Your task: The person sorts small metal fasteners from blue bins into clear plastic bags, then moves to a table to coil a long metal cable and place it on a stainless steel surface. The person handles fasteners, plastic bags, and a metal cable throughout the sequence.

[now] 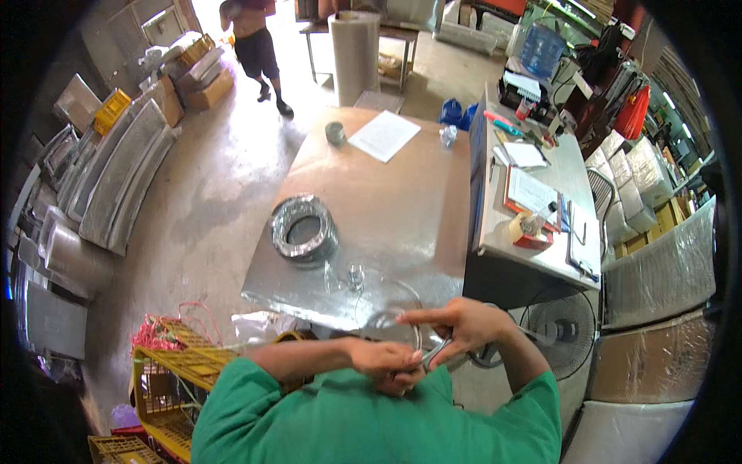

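left hand [380, 362]: just off the near edge of the table [402, 216], grip closed on the end of a thin wire ring [393, 329]
right hand [462, 326]: touching the left hand, grip closed on grey pliers [434, 354], index finger pointing left
wire ring: at the table's near edge, between both hands
wire coil [303, 229]: on the table, beyond the hands
small clamp [355, 276]: between coil and hands
white paper [384, 135]: far end of the table

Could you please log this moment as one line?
left hand: grips wire ring | right hand: holds pliers | coil: on table
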Demonstrator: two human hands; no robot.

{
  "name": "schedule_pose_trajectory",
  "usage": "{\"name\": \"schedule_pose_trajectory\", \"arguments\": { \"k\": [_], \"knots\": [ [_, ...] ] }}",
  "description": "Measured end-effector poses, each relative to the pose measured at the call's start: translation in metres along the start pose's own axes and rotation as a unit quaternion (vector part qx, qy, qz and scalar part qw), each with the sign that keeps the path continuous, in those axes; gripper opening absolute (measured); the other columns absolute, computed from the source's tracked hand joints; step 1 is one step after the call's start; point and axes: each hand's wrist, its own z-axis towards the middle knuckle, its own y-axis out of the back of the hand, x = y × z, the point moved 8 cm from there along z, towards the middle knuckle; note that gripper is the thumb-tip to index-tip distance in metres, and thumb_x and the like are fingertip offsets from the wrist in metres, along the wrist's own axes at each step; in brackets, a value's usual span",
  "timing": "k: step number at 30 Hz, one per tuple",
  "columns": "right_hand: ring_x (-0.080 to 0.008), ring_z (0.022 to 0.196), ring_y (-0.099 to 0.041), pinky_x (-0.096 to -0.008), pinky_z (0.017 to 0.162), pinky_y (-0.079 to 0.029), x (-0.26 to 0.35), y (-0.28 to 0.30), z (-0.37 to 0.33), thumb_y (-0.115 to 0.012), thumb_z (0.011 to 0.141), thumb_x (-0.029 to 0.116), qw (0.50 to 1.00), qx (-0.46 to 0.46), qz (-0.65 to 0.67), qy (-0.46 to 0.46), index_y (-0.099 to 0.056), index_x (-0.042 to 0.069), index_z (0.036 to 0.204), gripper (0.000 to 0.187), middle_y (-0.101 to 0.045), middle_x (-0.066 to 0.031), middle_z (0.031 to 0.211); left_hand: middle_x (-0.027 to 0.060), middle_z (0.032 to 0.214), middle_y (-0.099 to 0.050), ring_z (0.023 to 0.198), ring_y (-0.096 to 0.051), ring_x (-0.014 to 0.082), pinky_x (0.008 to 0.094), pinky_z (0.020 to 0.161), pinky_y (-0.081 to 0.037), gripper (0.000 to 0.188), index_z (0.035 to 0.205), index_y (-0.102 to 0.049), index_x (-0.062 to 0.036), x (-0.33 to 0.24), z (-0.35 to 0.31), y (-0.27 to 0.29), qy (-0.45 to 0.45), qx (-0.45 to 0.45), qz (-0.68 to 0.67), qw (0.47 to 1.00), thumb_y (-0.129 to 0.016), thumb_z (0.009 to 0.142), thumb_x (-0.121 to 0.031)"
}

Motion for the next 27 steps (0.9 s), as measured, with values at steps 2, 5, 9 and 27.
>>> {"name": "schedule_pose_trajectory", "arguments": {
  "k": [2,5,9,27],
  "knots": [
    [-0.0224,0.054,-0.056,-0.0358,0.054,-0.044,-0.006,-0.002,0.004,-0.083,0.079,0.033,0.999,-0.034,-0.003,0.04,-0.058,0.019,0.136,0.065,-0.052,-0.0059,0.059,-0.0037,0.056,-0.029,0.045,-0.028,0.0086,0.0252,0.04,-0.02,0.065,0.074,-0.042,-0.0112,0.001,-0.003,-0.013,-0.013,0.05,-0.054,0.997,-0.025,0.101,-0.067],
    [-0.0344,0.069,-0.063,-0.0416,0.061,-0.049,0.008,-0.002,0.003,-0.074,0.082,0.016,0.984,-0.074,-0.101,0.128,-0.065,0.012,0.104,0.024,-0.065,-0.0097,0.079,-0.0027,0.057,-0.035,0.043,-0.032,0.0081,0.0244,0.038,-0.026,0.066,0.075,-0.045,-0.0089,-0.004,-0.008,-0.014,-0.023,0.055,-0.049,0.997,-0.025,0.101,-0.066],
    [-0.0355,0.071,-0.064,-0.0432,0.061,-0.049,0.0,-0.011,0.003,-0.072,0.084,0.019,0.986,-0.062,-0.127,0.093,-0.059,0.009,0.095,0.02,-0.063,-0.0108,0.077,0.0009,0.064,-0.044,0.051,-0.043,0.0124,0.0274,0.048,-0.037,0.06,0.081,-0.051,-0.006,-0.015,-0.037,0.015,0.086,-0.154,0.241,0.955,-0.029,0.106,-0.056],
    [-0.022,0.076,-0.067,-0.0325,0.07,-0.052,-0.012,0.053,-0.009,-0.067,0.096,0.02,0.942,-0.329,-0.007,0.06,-0.071,0.005,0.112,0.022,-0.068,-0.0115,0.08,-0.0024,0.051,-0.033,0.043,-0.029,0.0121,0.0311,0.044,-0.023,0.056,0.062,-0.039,-0.0137,-0.082,-0.098,-0.026,-0.198,-0.299,0.012,0.933,-0.046,0.101,-0.053]
  ]
}}
